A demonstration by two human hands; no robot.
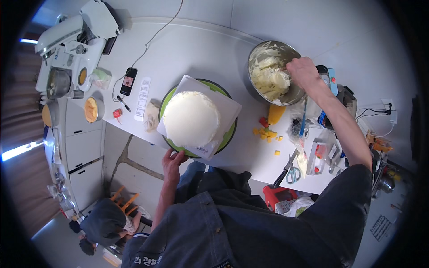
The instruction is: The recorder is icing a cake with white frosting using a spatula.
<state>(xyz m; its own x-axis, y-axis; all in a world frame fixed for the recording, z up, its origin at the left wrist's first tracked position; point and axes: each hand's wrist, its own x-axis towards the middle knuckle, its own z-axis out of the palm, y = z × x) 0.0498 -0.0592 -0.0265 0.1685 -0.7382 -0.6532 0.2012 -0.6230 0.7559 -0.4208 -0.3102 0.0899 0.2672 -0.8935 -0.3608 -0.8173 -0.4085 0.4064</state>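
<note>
A round cake coated in smooth white cream [191,119] sits on a square white board [225,112], which rests on a green cake turntable [230,134] with a dark rim. My left hand [172,164] holds the turntable's near edge, fingers and thumb at the rim. To the right, a steel mixing bowl [252,82] leans with its opening towards me and contains thick pale cream [270,75]. Inside its right side, my right hand [303,73] is closed around a utensil, mostly hidden by the fist and cream.
Diced mango [266,134], scissors [293,174], a knife [281,176] and a strawberry box [318,157] lie to the right. Leftward are a phone [128,82] on a cable, a paper slip [142,98] and a stand mixer [60,35]. Another person [104,221] bends at lower left.
</note>
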